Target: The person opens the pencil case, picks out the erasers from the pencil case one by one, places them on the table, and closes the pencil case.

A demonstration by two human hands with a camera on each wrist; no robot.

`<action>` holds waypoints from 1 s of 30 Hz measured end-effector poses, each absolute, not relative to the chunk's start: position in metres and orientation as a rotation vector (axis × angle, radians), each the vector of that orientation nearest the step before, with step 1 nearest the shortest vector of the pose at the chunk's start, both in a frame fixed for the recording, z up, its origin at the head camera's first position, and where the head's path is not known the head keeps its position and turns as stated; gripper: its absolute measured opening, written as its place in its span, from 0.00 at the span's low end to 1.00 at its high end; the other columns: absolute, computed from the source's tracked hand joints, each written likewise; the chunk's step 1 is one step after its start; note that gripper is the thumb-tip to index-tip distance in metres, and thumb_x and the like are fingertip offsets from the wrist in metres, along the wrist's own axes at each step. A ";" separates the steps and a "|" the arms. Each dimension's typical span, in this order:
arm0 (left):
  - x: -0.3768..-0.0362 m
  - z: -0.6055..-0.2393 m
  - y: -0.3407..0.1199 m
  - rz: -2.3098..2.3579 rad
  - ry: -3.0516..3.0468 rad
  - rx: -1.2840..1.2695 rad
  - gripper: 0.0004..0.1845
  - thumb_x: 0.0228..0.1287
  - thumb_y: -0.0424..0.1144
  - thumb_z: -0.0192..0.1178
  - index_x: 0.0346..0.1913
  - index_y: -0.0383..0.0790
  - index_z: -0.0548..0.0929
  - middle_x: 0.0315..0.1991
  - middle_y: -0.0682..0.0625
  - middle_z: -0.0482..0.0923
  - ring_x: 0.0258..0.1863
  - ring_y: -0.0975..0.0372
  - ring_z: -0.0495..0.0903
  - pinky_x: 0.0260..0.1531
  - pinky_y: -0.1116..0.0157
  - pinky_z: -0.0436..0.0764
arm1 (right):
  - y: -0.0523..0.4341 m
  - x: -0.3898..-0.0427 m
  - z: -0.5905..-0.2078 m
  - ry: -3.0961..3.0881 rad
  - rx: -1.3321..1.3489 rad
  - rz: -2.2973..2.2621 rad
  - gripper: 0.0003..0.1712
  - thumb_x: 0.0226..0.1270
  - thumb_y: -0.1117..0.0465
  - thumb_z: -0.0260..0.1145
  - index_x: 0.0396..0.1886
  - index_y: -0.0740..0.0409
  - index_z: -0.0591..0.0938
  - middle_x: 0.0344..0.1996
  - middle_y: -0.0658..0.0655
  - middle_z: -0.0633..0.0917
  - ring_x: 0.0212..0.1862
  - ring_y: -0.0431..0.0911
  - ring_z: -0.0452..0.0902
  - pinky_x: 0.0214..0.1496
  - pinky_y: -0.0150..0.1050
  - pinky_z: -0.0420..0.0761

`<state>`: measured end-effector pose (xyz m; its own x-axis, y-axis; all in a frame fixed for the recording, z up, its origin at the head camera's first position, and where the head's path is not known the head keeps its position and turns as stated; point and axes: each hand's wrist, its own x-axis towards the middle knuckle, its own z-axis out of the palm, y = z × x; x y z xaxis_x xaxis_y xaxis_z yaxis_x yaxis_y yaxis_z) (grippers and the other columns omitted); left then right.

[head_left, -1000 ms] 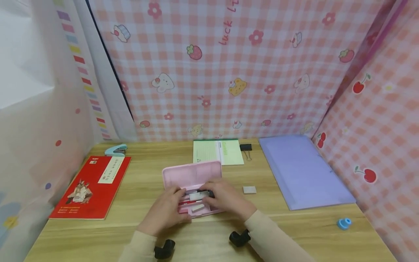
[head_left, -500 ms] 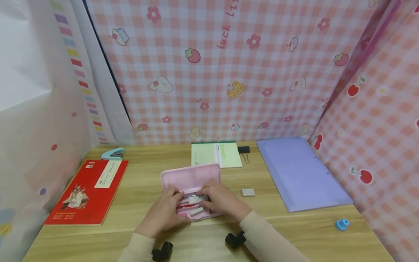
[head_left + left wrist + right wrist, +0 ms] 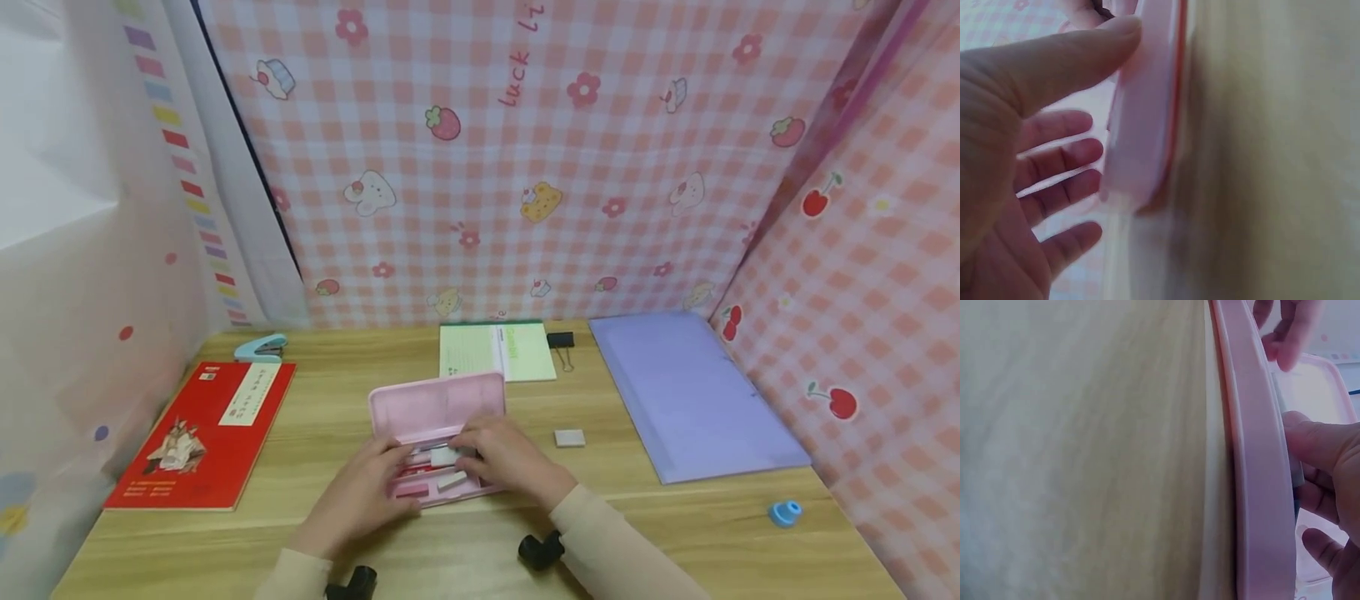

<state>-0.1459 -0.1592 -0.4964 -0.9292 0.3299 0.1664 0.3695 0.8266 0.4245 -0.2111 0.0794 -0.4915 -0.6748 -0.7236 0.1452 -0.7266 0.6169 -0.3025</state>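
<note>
A pink pencil case lies in mid-table with its lid raised. It holds pens, a red pen, a small white block and a pink-red block. My right hand reaches in from the right and pinches a flat white item with a dark end, partly covered by the fingers. At the case's left end is my left hand, its fingers spread. In the left wrist view, its thumb lies along the case's upper edge.
A white eraser lies right of the case. Behind it are a green notepad and a black binder clip. Left are a red book and a light-blue stapler; right, a purple folder and a small blue object.
My left hand has drawn back to the left and its fingers have loosened, baring the pink-red block. The right hand stays in the case, its fingers shifted slightly over the white item.
</note>
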 end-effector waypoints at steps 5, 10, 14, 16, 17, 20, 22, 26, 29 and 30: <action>-0.139 -0.501 -0.163 -0.807 -2.930 -0.510 0.34 0.42 0.48 0.78 0.56 0.41 0.82 0.55 0.48 0.77 0.55 0.56 0.73 0.57 0.53 0.73 | 0.085 -0.209 -0.486 -2.795 1.252 0.600 0.16 0.65 0.53 0.66 0.52 0.50 0.84 0.45 0.46 0.83 0.49 0.40 0.76 0.56 0.38 0.75; -0.137 -0.504 -0.165 -0.854 -2.965 -0.456 0.33 0.43 0.47 0.77 0.56 0.42 0.82 0.56 0.46 0.76 0.56 0.54 0.73 0.58 0.52 0.73 | 0.110 -0.206 -0.475 -2.782 1.174 0.649 0.16 0.67 0.55 0.65 0.53 0.51 0.83 0.47 0.48 0.82 0.49 0.41 0.76 0.53 0.39 0.78; -0.137 -0.505 -0.166 -0.895 -2.984 -0.421 0.32 0.45 0.46 0.76 0.56 0.42 0.82 0.59 0.44 0.75 0.59 0.52 0.72 0.60 0.51 0.71 | 0.141 -0.214 -0.473 -2.751 1.074 0.654 0.15 0.65 0.57 0.66 0.51 0.53 0.84 0.46 0.50 0.83 0.48 0.43 0.77 0.51 0.41 0.79; -0.137 -0.506 -0.167 -0.915 -2.963 -0.428 0.30 0.45 0.45 0.76 0.55 0.42 0.83 0.58 0.44 0.75 0.59 0.52 0.72 0.60 0.50 0.71 | 0.160 -0.221 -0.475 -2.741 1.016 0.671 0.14 0.64 0.58 0.67 0.49 0.54 0.84 0.44 0.51 0.83 0.46 0.44 0.78 0.50 0.42 0.80; -0.137 -0.506 -0.167 -0.923 -2.950 -0.435 0.29 0.45 0.45 0.77 0.53 0.42 0.83 0.57 0.45 0.76 0.58 0.52 0.73 0.59 0.51 0.71 | 0.169 -0.225 -0.477 -2.748 0.981 0.691 0.14 0.64 0.59 0.68 0.49 0.55 0.85 0.43 0.51 0.83 0.46 0.45 0.78 0.48 0.43 0.80; -0.137 -0.507 -0.167 -0.939 -2.918 -0.460 0.26 0.44 0.44 0.77 0.49 0.43 0.85 0.51 0.49 0.78 0.52 0.56 0.74 0.56 0.52 0.74 | 0.194 -0.233 -0.482 -2.797 0.865 0.724 0.13 0.63 0.60 0.68 0.48 0.55 0.85 0.43 0.52 0.83 0.46 0.48 0.79 0.48 0.46 0.80; -0.138 -0.508 -0.167 -0.947 -2.912 -0.468 0.24 0.44 0.44 0.77 0.47 0.43 0.86 0.47 0.53 0.77 0.49 0.59 0.74 0.54 0.54 0.75 | 0.208 -0.238 -0.484 -2.848 0.783 0.735 0.14 0.64 0.60 0.68 0.49 0.56 0.85 0.45 0.53 0.83 0.49 0.50 0.78 0.50 0.49 0.79; -0.138 -0.509 -0.168 -0.951 -2.902 -0.484 0.22 0.45 0.44 0.76 0.46 0.44 0.87 0.44 0.56 0.76 0.46 0.62 0.73 0.51 0.55 0.76 | 0.228 -0.245 -0.488 -2.927 0.662 0.718 0.14 0.65 0.58 0.67 0.49 0.56 0.84 0.48 0.55 0.83 0.52 0.52 0.77 0.54 0.51 0.77; -0.137 -0.510 -0.169 -0.949 -2.898 -0.491 0.21 0.46 0.44 0.76 0.46 0.46 0.87 0.46 0.56 0.77 0.48 0.61 0.73 0.52 0.54 0.76 | 0.236 -0.247 -0.493 -2.951 0.630 0.710 0.13 0.64 0.59 0.68 0.47 0.57 0.85 0.46 0.55 0.83 0.48 0.50 0.78 0.50 0.49 0.78; -0.136 -0.511 -0.169 -0.955 -2.900 -0.489 0.21 0.46 0.44 0.76 0.46 0.46 0.87 0.47 0.55 0.77 0.49 0.61 0.73 0.53 0.54 0.75 | 0.238 -0.248 -0.494 -2.955 0.630 0.705 0.13 0.64 0.60 0.68 0.46 0.58 0.85 0.44 0.55 0.83 0.46 0.49 0.79 0.49 0.49 0.78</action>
